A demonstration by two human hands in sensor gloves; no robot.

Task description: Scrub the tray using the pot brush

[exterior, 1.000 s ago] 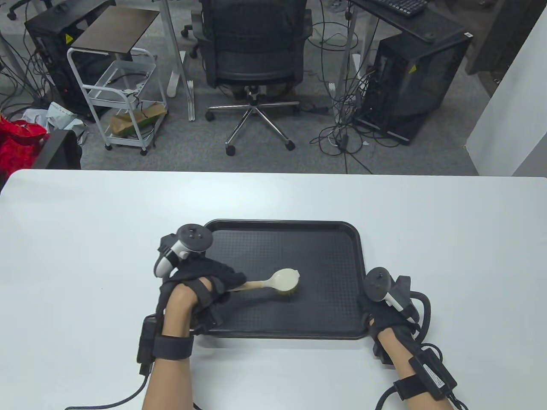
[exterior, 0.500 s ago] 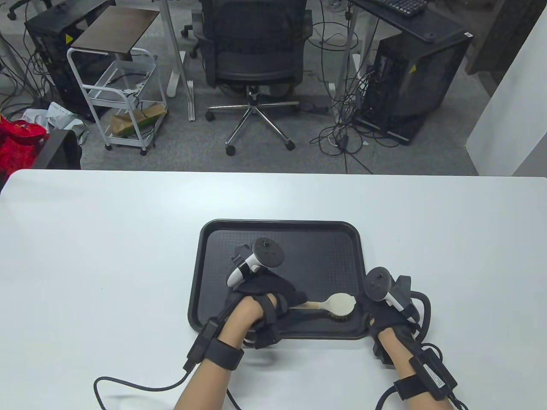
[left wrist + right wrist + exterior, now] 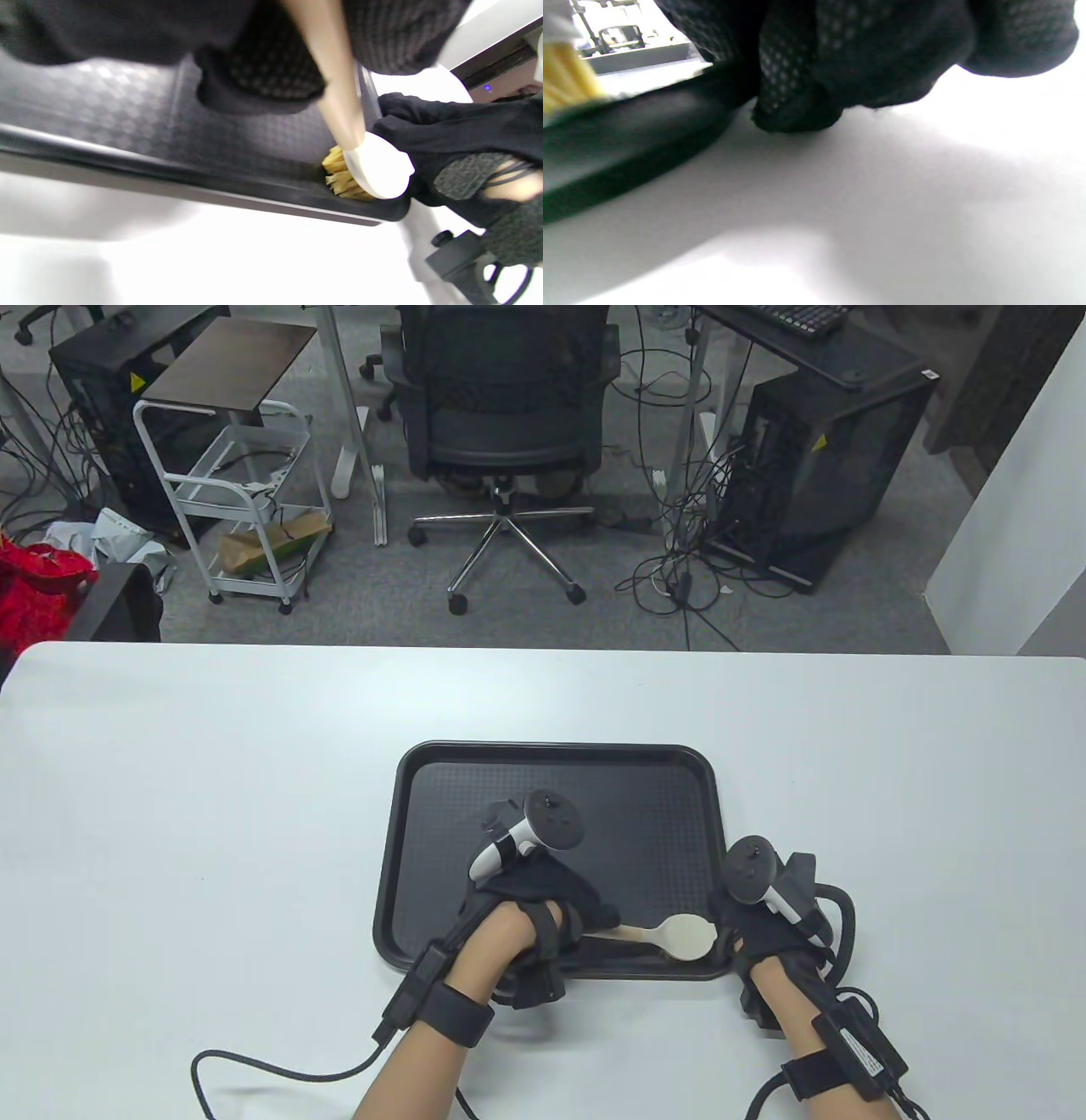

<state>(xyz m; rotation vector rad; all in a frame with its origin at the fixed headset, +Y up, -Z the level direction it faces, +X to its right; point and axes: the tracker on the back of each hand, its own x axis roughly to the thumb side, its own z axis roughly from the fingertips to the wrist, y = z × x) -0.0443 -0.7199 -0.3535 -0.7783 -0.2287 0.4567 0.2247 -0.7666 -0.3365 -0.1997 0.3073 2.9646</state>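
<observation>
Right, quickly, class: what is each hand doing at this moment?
Left hand: grips the pot brush by its handle.
Right hand: at the tray corner's edge; grip cannot be told.

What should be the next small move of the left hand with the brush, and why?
Probably sweep the pot brush back toward the far left: its bristles sit in the tray's near right corner against the rim, beside the right hand steadying that corner, while the left hand grips the handle.

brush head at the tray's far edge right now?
No, the brush head sits in the near right corner of the tray, beside the right hand.
</observation>
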